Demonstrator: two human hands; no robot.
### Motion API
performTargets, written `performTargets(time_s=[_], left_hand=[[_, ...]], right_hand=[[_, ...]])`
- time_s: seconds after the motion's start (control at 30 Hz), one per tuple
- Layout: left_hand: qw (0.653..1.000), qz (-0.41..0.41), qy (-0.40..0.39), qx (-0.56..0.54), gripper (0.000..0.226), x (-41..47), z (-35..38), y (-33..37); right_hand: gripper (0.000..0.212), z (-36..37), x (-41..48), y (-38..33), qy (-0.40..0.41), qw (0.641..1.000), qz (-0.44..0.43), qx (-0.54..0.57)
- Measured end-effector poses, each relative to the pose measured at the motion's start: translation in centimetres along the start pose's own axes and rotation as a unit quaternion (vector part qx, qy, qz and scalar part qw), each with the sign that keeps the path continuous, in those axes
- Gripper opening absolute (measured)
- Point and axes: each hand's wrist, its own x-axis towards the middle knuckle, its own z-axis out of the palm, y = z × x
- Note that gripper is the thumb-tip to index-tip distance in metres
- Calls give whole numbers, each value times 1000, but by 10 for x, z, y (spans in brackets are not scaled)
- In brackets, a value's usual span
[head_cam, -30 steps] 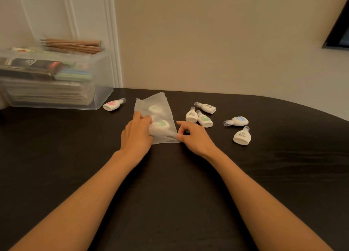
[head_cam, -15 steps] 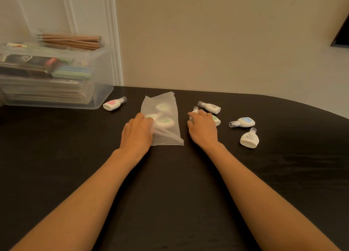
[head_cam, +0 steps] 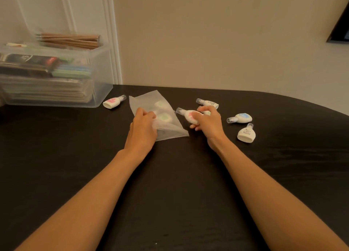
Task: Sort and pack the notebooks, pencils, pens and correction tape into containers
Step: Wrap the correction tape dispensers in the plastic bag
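Observation:
A frosted plastic bag (head_cam: 151,103) lies on the dark table (head_cam: 170,184) with two green correction tapes (head_cam: 164,117) showing through it. My left hand (head_cam: 142,130) pinches the bag's near edge and lifts it, so the mouth gapes. My right hand (head_cam: 207,122) grips a pink correction tape (head_cam: 186,113) just right of the bag, its clear cap pointing at the bag. Loose correction tapes lie around: a pink one (head_cam: 113,102) on the left, a white one (head_cam: 207,102) behind my right hand, a blue one (head_cam: 240,118) and a white one (head_cam: 246,133) on the right.
A clear plastic box (head_cam: 98,69) at the back left holds stacked notebooks and coloured items, with a bundle of brown pencils (head_cam: 71,40) on top. A wall stands right behind the table, whose edge curves away at the right.
My right hand has picked up a pink correction tape from the group and brought it toward the bag. My left hand has raised the bag's near edge higher.

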Motion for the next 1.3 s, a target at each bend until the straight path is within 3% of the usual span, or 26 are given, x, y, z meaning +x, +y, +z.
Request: performTargets(time_s=[0.1,0.17,0.27,0.57,0.73,0.9,1.13,1.3], left_hand=[[1000,5,11,-14,33,-2,0,8],[1000,-5,19,-21,33,-1,0,10],[999,-20,20,-36,31,-1,0,11],[998,1,39,-50,32,-5,1,15],[996,13,53,-75,8,-5,5,15],[995,65,21,-77,9,-5,5,13],[993,73,15,-94,11,-6,3,15],[995,74,3,-65,11,-7,2,14]], right_hand=[[6,-13,-14,-8,-90,976,41,195],[8,-17,-19,-13,-152,973,30,174],[7,-13,-28,-14,-181,981,28,58],[15,20,-39,-11,-29,989,112,90],[35,27,-38,-6,58,987,126,83],[37,26,-31,-7,123,984,122,-24],[12,30,-28,-4,112,985,127,-37],[22,28,-28,-10,-13,989,145,-39]])
